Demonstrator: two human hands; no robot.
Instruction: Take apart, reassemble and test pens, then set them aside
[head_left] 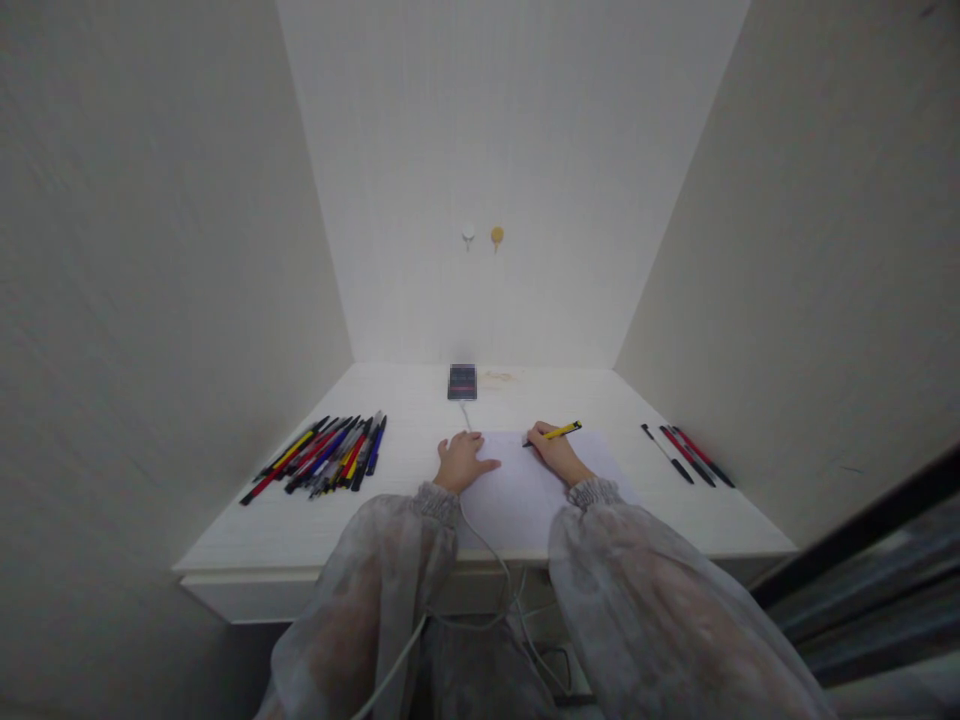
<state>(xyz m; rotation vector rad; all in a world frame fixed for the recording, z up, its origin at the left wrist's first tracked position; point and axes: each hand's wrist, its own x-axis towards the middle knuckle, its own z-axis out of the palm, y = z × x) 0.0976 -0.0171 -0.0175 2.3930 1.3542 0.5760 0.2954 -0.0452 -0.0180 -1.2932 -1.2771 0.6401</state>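
A white sheet of paper lies on the white desk in front of me. My right hand is closed round a yellow pen, its dark tip pointing left and down at the upper part of the sheet. Whether the tip touches the paper I cannot tell, and I make out no marks on it. Across the sheet's upper left edge my left hand rests with its fingers spread, holding nothing. Loose translucent sleeves cover both forearms.
A heap of pens in several colours lies at the desk's left. On the right are several more pens in a row. A phone with a white cable sits near the back wall, below two small hooks. Walls enclose both sides.
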